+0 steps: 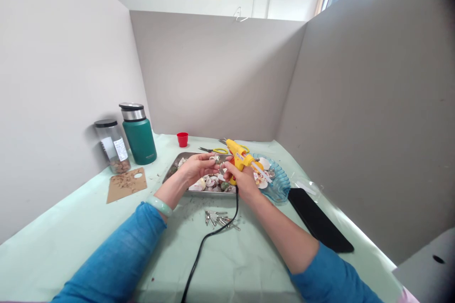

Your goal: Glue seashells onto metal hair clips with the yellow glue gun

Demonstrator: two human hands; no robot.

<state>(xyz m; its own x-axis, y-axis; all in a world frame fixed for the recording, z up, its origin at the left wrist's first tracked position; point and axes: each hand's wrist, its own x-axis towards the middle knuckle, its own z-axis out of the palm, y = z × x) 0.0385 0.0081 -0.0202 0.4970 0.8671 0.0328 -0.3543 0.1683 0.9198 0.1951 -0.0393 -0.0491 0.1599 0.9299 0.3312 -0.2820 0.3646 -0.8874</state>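
My right hand (241,177) grips a yellow hot glue gun (236,151), its nozzle pointing up and away to the left. A white glue stick (261,171) sticks out of its back, and a black cord (209,235) runs down from the handle. In the fingertips of my left hand (199,168) is a small, pale, shiny piece that looks like a shell (215,157); its details are too small to make out. Both hands are over a metal tray (213,194) of seashells (210,181). Several metal hair clips (220,219) lie in a pile nearer to me.
To the right are a blue scalloped plate (282,182) with shells and a long black mat (320,220). Yellow-handled scissors (218,151) and a red cup (182,139) lie behind. At left stand a green flask (140,139), a jar (115,149) and a cardboard piece (122,187).
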